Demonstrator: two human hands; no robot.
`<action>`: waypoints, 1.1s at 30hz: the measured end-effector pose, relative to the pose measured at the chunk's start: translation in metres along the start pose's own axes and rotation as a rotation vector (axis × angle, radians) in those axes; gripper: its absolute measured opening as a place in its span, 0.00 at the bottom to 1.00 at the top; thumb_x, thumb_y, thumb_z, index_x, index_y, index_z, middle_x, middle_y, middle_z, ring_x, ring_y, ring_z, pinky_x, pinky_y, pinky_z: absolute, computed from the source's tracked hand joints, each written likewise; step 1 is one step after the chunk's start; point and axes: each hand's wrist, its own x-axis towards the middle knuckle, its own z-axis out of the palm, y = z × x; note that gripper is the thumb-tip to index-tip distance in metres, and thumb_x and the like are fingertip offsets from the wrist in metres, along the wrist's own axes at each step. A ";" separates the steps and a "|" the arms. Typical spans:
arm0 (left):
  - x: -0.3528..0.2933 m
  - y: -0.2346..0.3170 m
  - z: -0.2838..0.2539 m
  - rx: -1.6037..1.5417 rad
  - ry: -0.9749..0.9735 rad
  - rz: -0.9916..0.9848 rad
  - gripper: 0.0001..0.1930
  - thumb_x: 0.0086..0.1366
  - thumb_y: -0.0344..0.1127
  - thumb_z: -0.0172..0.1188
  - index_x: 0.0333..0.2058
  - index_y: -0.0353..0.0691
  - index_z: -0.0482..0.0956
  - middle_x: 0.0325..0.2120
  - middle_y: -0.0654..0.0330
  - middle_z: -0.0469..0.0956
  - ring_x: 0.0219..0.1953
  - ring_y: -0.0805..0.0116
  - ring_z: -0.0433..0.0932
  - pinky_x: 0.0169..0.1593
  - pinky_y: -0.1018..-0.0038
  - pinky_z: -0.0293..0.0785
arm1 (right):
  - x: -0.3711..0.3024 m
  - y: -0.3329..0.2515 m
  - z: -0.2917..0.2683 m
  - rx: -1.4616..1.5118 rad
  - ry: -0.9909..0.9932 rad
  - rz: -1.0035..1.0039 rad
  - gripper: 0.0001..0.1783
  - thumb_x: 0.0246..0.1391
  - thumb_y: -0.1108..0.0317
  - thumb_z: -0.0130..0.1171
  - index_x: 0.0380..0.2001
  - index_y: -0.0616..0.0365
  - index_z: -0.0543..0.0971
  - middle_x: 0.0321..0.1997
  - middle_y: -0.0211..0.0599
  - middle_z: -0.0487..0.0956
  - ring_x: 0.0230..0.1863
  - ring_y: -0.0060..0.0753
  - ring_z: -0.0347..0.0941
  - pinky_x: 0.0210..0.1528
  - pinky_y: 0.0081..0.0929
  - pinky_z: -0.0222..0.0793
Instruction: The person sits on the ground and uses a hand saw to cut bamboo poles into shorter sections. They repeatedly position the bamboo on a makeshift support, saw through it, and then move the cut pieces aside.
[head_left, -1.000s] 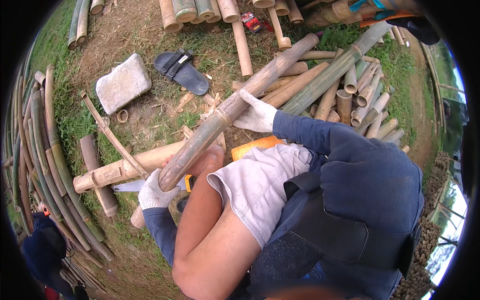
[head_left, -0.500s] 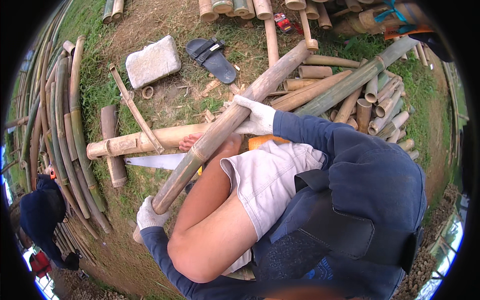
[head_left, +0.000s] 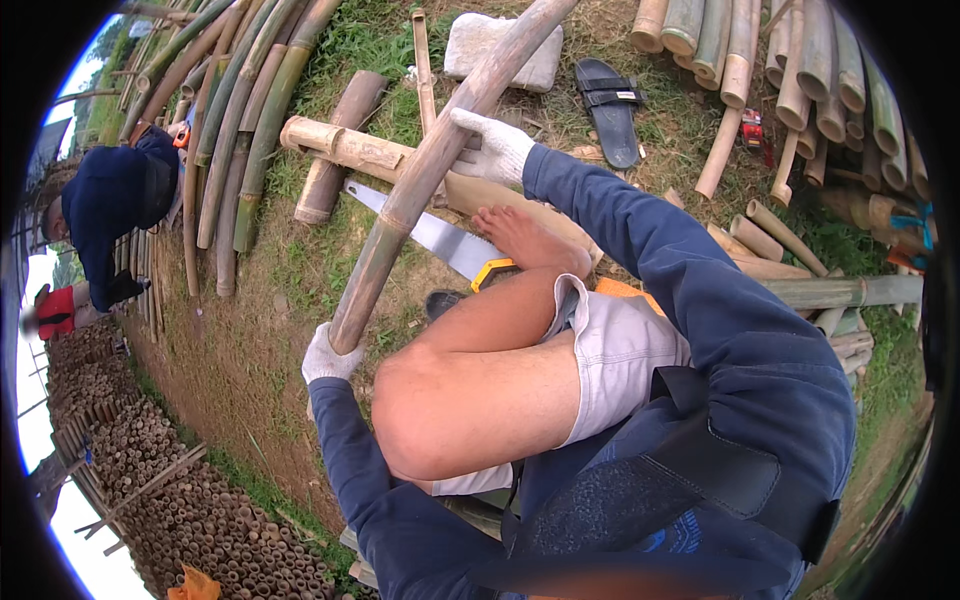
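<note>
A long weathered bamboo pole (head_left: 400,205) slants across in front of me, held in both gloved hands. My left hand (head_left: 332,360), in a white glove, is closed round its near end. Higher up the pole, my right hand (head_left: 497,150) has its thumb laid over the top, while its other fingers are partly hidden. Beneath the pole lies a paler bamboo length (head_left: 350,148), propped across a short thick bamboo piece (head_left: 322,190). A handsaw (head_left: 440,240) with a yellow-edged handle rests on the ground beside my bare foot (head_left: 525,238).
Beyond the pole are a pale stone block (head_left: 545,62), a narrow bamboo strip (head_left: 423,75) and a black sandal (head_left: 608,118). Bamboo poles are stacked at the left and far right. Another person (head_left: 120,200) bends over at the far left, above many cut bamboo pieces (head_left: 230,510).
My view has turned to the left, bringing the other person and the cut bamboo pile further in. The pole has swung to a steeper slant, with both hands still on it.
</note>
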 end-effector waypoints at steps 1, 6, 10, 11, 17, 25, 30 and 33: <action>0.005 0.005 -0.002 0.038 0.061 -0.007 0.37 0.46 0.55 0.82 0.54 0.48 0.80 0.45 0.49 0.88 0.50 0.45 0.87 0.54 0.54 0.83 | 0.013 0.003 0.004 -0.119 -0.075 -0.130 0.39 0.58 0.53 0.79 0.66 0.57 0.73 0.69 0.47 0.73 0.70 0.52 0.71 0.74 0.51 0.70; 0.038 0.039 -0.015 0.030 0.177 -0.043 0.40 0.46 0.59 0.81 0.57 0.50 0.80 0.46 0.50 0.88 0.50 0.46 0.87 0.55 0.54 0.82 | 0.048 0.022 -0.015 -1.291 0.386 -0.576 0.55 0.55 0.34 0.72 0.74 0.60 0.69 0.74 0.63 0.69 0.74 0.58 0.68 0.76 0.46 0.65; 0.054 0.041 -0.025 0.056 0.115 -0.098 0.44 0.46 0.62 0.81 0.60 0.52 0.78 0.49 0.52 0.88 0.51 0.48 0.87 0.56 0.55 0.82 | 0.072 0.032 -0.028 -1.361 0.369 -0.476 0.60 0.53 0.31 0.72 0.76 0.63 0.66 0.77 0.66 0.66 0.77 0.62 0.65 0.78 0.47 0.63; 0.056 0.038 -0.027 0.057 0.095 -0.104 0.44 0.45 0.63 0.81 0.60 0.53 0.78 0.50 0.53 0.88 0.51 0.49 0.87 0.57 0.55 0.82 | 0.081 0.035 -0.027 -1.360 0.339 -0.428 0.61 0.53 0.31 0.72 0.76 0.64 0.65 0.78 0.66 0.65 0.78 0.62 0.64 0.78 0.47 0.63; 0.064 0.020 -0.031 -0.034 0.047 -0.068 0.45 0.46 0.63 0.81 0.62 0.53 0.78 0.51 0.53 0.87 0.53 0.49 0.86 0.60 0.57 0.80 | 0.120 0.050 -0.024 -1.210 0.125 -0.191 0.54 0.51 0.44 0.80 0.70 0.68 0.67 0.45 0.43 0.82 0.34 0.29 0.78 0.32 0.31 0.75; 0.057 0.017 -0.039 0.047 0.265 -0.006 0.43 0.50 0.59 0.81 0.64 0.52 0.79 0.55 0.54 0.84 0.57 0.52 0.84 0.63 0.58 0.79 | 0.089 0.030 -0.027 -0.834 -0.063 0.077 0.23 0.66 0.64 0.72 0.57 0.54 0.73 0.42 0.35 0.80 0.36 0.30 0.79 0.42 0.33 0.81; 0.047 0.020 -0.044 0.032 0.320 0.039 0.40 0.50 0.56 0.82 0.63 0.56 0.80 0.53 0.55 0.85 0.55 0.51 0.85 0.61 0.56 0.80 | -0.037 0.040 -0.067 -0.312 -0.369 0.309 0.17 0.73 0.70 0.61 0.60 0.60 0.74 0.58 0.50 0.80 0.56 0.51 0.83 0.57 0.46 0.85; 0.044 0.018 -0.046 0.013 0.223 0.010 0.42 0.50 0.59 0.81 0.64 0.55 0.80 0.53 0.54 0.85 0.55 0.51 0.85 0.61 0.56 0.80 | -0.116 0.028 -0.094 -0.031 -0.359 0.319 0.20 0.77 0.65 0.56 0.65 0.62 0.73 0.60 0.51 0.80 0.55 0.46 0.82 0.55 0.44 0.86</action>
